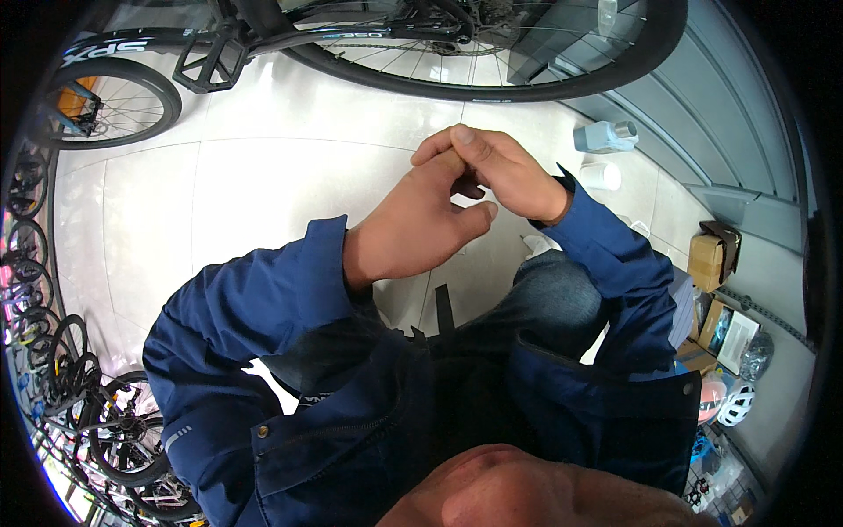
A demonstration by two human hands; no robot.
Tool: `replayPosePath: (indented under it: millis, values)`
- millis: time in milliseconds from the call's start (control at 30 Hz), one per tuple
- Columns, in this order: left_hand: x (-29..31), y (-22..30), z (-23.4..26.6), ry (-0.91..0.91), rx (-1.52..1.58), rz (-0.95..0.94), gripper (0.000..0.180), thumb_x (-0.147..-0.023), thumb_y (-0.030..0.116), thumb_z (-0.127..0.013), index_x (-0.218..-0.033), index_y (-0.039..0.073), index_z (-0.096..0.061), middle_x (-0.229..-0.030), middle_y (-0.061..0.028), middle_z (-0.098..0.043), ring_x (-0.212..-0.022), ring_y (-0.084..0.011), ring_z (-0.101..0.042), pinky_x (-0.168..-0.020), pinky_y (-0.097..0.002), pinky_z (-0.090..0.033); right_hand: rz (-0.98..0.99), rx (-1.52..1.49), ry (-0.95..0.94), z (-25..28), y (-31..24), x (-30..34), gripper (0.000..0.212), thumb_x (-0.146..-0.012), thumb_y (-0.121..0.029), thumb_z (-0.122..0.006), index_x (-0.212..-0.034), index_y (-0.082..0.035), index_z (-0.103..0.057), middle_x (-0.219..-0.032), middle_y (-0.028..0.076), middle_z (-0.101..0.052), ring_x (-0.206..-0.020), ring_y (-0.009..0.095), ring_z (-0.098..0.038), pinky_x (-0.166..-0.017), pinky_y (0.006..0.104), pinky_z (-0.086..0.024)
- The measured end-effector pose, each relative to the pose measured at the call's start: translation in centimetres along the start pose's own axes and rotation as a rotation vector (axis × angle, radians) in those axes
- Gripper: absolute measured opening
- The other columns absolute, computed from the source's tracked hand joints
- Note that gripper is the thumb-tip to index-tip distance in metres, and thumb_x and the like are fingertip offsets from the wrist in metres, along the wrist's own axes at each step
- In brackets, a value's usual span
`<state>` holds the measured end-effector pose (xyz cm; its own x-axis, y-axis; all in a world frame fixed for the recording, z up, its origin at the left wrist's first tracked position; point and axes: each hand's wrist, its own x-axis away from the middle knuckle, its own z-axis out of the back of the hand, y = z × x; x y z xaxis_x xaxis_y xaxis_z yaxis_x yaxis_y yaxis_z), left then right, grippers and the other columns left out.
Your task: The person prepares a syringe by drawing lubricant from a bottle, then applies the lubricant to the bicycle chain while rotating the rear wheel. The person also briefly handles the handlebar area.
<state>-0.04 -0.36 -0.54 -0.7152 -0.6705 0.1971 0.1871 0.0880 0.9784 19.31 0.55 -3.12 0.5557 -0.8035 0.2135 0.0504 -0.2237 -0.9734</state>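
Fingers of left hand half-bent, tips clasped under curled right hand, perhaps for steadying; cannot tell whether around anything small. Bike wheel ahead, untouched; bottle near grey panels, probably for keeping out of the way.

Over the floor, the left hand and right hand are brought together, touching. Before them a bike is stood crosswise, its pedal set left of its rear tyre; a second wheel is placed farther left. To the right a bottle is stood on the floor, a cylinder just behind it. Farther behind, a box, then a helmet, are placed; more bikes are lined along the left
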Motion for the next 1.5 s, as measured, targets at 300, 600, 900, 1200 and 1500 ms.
replayPosePath:
  millis: [300,600,900,1200,1500]
  values:
    - [0.5,-1.7,3.8,0.032,-0.218,-0.150,0.058,-0.093,0.016,-0.073,-0.144,0.012,-0.046,-0.147,-0.0150,-0.044,-0.128,-0.0343,-0.055,-0.102,-0.0469,-0.051,-0.034,-0.076,0.315,1.4,1.8,-1.7,0.030,-0.111,-0.018,-0.050,-0.134,-0.002,-0.061,-0.121,0.010,-0.070,-0.113,0.017,-0.067,-0.095,0.0310,-0.055]
    - [-2.5,-3.7,9.1,0.000,-0.136,-0.271,0.058,-0.090,0.015,-0.073,-0.142,0.013,-0.047,-0.144,-0.0140,-0.046,-0.124,-0.0339,-0.056,-0.099,-0.0473,-0.051,-0.183,-0.120,0.545,-0.3,2.1,-2.6,0.031,-0.108,-0.017,-0.057,-0.137,-0.005,-0.058,-0.121,0.006,-0.070,-0.110,0.013,-0.065,-0.093,0.0299,-0.055]
    - [-4.1,-4.8,7.7,0.072,0.062,-0.256,0.051,-0.090,0.008,-0.071,-0.137,0.007,-0.048,-0.143,-0.0152,-0.048,-0.126,-0.0329,-0.056,-0.101,-0.0429,-0.052,-0.255,0.015,0.785,-4.2,-1.8,1.6,0.031,-0.105,-0.010,-0.062,-0.135,-0.004,-0.058,-0.120,0.006,-0.069,-0.108,0.012,-0.064,-0.095,0.0275,-0.052]
    - [-6.4,-5.7,0.5,0.188,0.299,-0.092,0.042,-0.095,0.008,-0.068,-0.133,0.006,-0.051,-0.131,-0.0146,-0.055,-0.118,-0.0271,-0.061,-0.094,-0.0381,-0.055,-0.294,0.104,1.073,-8.4,-7.9,7.2,0.031,-0.104,-0.007,-0.063,-0.133,0.001,-0.057,-0.121,0.007,-0.068,-0.110,0.015,-0.063,-0.095,0.0293,-0.050]
    - [-7.4,-9.1,-0.5,0.100,0.341,0.178,0.028,-0.093,0.013,-0.068,-0.117,0.000,-0.062,-0.114,-0.0135,-0.068,-0.094,-0.0230,-0.069,-0.082,-0.0346,-0.056,-0.355,0.111,0.873,-8.9,-6.7,8.4,0.026,-0.103,-0.003,-0.063,-0.128,0.001,-0.060,-0.116,0.006,-0.067,-0.108,0.015,-0.064,-0.097,0.0298,-0.051]
